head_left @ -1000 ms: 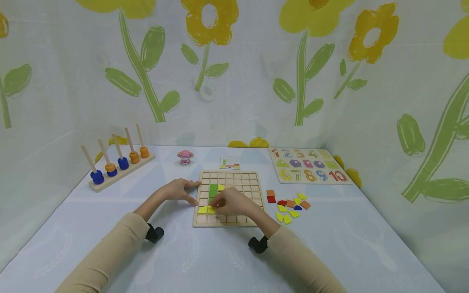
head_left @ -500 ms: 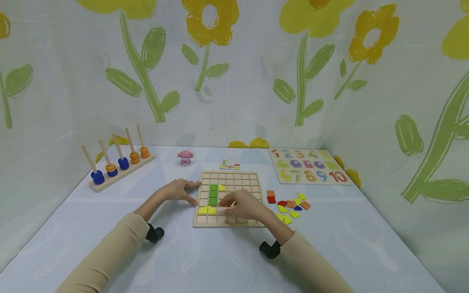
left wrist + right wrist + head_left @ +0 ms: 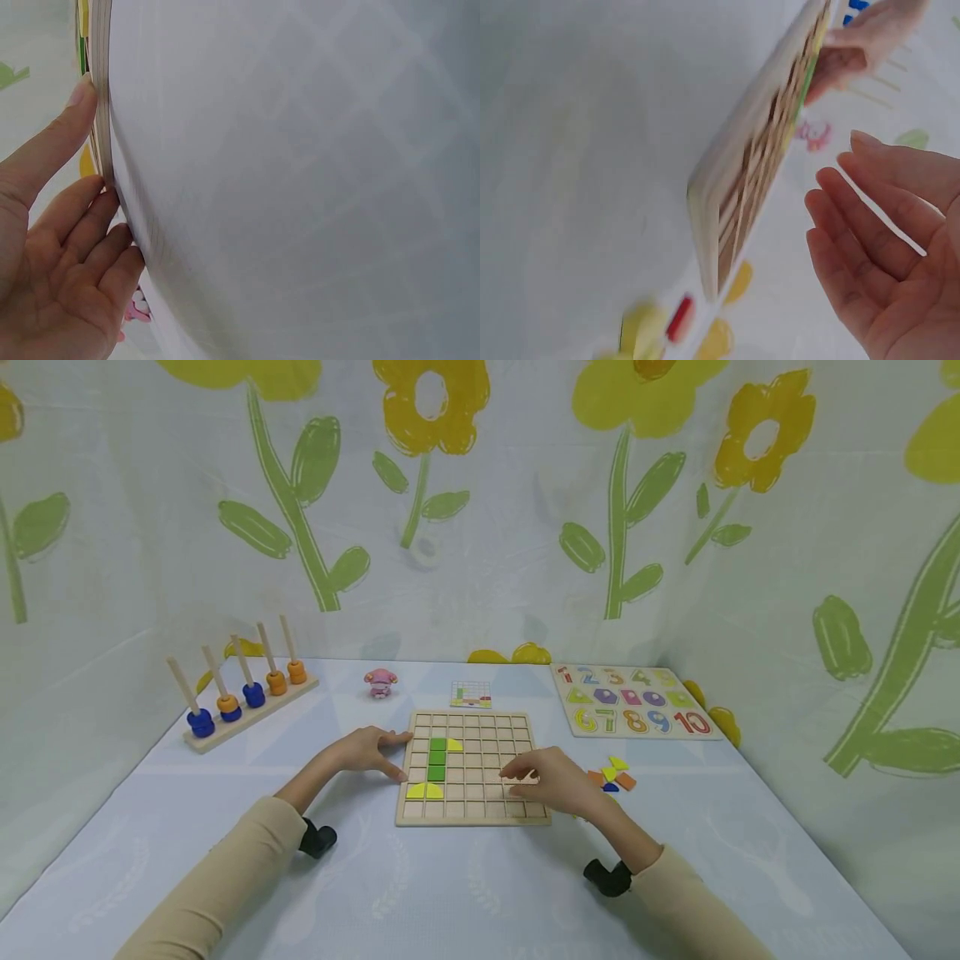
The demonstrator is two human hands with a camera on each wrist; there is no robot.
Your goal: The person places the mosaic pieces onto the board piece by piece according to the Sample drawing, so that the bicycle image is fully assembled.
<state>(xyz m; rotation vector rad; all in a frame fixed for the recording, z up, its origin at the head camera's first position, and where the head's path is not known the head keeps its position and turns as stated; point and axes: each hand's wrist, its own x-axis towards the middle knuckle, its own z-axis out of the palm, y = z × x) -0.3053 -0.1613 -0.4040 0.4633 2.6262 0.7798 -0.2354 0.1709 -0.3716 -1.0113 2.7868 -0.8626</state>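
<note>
A wooden grid board [image 3: 480, 722] lies on the table before me. Set in its left part are a column of green square tiles [image 3: 437, 758], a yellow quarter-round tile [image 3: 454, 745] beside the top one, and two yellow quarter-round tiles [image 3: 425, 791] side by side below. My left hand [image 3: 363, 750] touches the board's left edge, its thumb and fingertips against the side in the left wrist view. Over the board's right part hovers my right hand [image 3: 555, 781], fingers loosely bent and thumb apart; the right wrist view shows nothing in the hand [image 3: 892, 247].
Loose coloured tiles [image 3: 626, 782] lie right of the board, some hidden behind my right hand. Behind the board are a pattern card [image 3: 471, 694] and a pink figurine [image 3: 381, 683]. A peg stacker [image 3: 255, 712] stands back left, a number puzzle [image 3: 637, 702] back right.
My right hand has let go of the yellow quarter-round tile in the lower row and moved right across the board. My left hand has stayed at the left edge.
</note>
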